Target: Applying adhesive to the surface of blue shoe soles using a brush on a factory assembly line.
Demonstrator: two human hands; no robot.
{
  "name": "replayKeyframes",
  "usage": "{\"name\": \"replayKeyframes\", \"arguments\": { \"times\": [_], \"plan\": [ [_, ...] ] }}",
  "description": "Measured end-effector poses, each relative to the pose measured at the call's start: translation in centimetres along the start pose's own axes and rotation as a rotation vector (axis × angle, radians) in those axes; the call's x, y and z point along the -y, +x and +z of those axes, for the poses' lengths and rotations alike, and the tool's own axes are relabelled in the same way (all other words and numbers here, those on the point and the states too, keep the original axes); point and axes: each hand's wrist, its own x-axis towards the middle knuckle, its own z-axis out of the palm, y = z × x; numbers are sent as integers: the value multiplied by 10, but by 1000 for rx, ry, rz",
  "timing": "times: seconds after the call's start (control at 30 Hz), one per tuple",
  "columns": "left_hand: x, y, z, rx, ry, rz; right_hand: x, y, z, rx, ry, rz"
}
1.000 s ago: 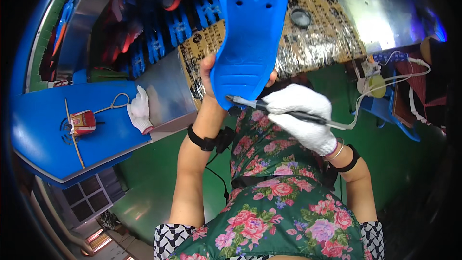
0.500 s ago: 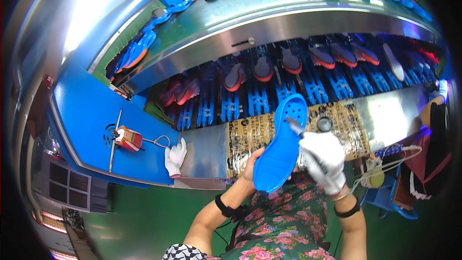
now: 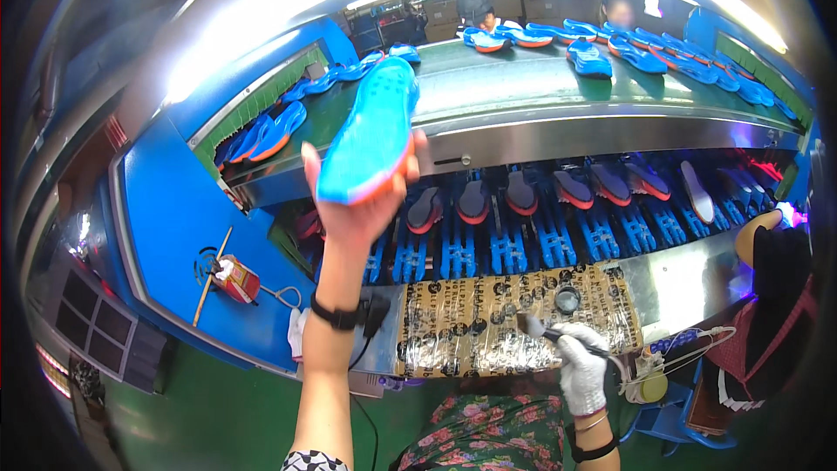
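Note:
My bare left hand [image 3: 353,222] is raised towards the upper green conveyor belt [image 3: 514,87], closed round a blue shoe sole [image 3: 373,131] with an orange edge. Small holes show near the sole's far end. Lower right, my white-gloved right hand [image 3: 582,375] grips a brush [image 3: 535,326] by its dark handle. The brush's bristles are over a work surface covered with brown printed wrapping [image 3: 462,318]. Just beyond the brush sits a small round dish [image 3: 568,300].
Blue soles [image 3: 588,58] line the upper belt. Below it, dark shoe bottoms with red edges [image 3: 521,194] rest on blue racks. A red-and-white box [image 3: 237,281] and a stick [image 3: 212,275] lie on the blue side panel. Another person's arm [image 3: 757,240] is at the right.
My left hand has lifted the sole up and left, away from the brush. My right hand has dropped lower, still holding the brush. The view has tilted upward.

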Motion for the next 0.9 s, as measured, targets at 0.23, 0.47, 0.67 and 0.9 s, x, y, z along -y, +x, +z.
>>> {"name": "replayKeyframes", "arguments": {
  "times": [0.23,0.47,0.67,0.9],
  "plan": [
    [-42,66,-51,-649,65,382,-32,-2,2,27,-77,131],
    [-19,53,-60,-637,1220,443,-43,-1,-13,-19,-38,212],
    [75,139,-86,-252,2401,444,-38,8,-15,-28,10,133],
    [190,280,-89,-41,2319,6,-24,18,-44,-84,35,94]
  ]
}}
